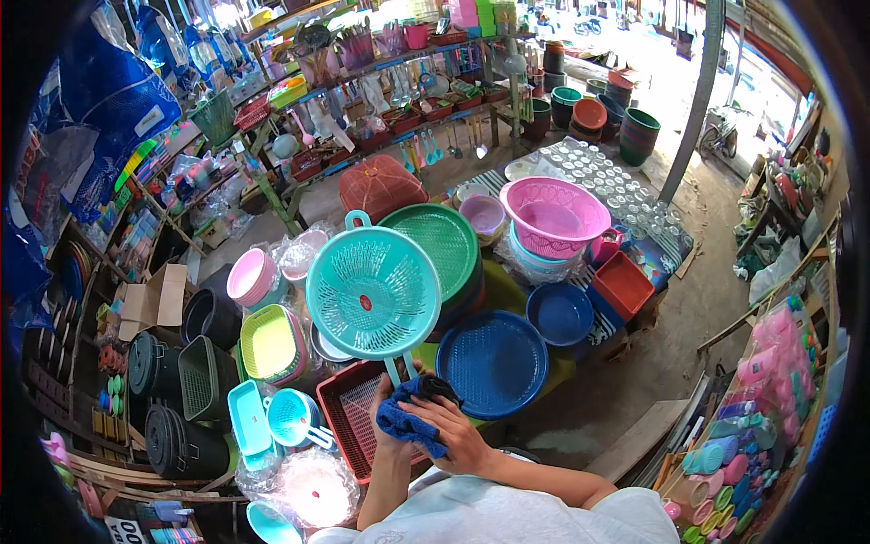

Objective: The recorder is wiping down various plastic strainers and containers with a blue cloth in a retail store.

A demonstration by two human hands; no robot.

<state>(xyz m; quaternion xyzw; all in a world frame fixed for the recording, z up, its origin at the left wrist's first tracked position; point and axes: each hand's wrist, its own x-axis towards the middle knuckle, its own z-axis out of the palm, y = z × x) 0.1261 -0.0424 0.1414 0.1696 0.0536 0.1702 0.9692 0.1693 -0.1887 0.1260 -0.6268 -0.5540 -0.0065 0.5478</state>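
A turquoise plastic colander [401, 265] with a round red sticker is held up by its long handle [393, 369]. My left hand [386, 425] grips the handle's lower end, partly covered by a dark blue cloth [401, 416] with a black part. My right hand [450, 430] presses the cloth around the handle from the other side. The handle's end is hidden under the cloth. Beneath the colander and hands are a red rectangular plastic basket [334, 402], a large blue round tray [499, 364] and a green round woven-pattern tray [445, 245].
A pink basin-shaped basket [556, 214] tops a stack at right, near a smaller blue basin [561, 314] and a red rectangular tray [624, 282]. Smaller turquoise strainers [292, 418] lie at lower left. Black lidded buckets [173, 442] stand beyond. A grey pole [694, 102] rises behind.
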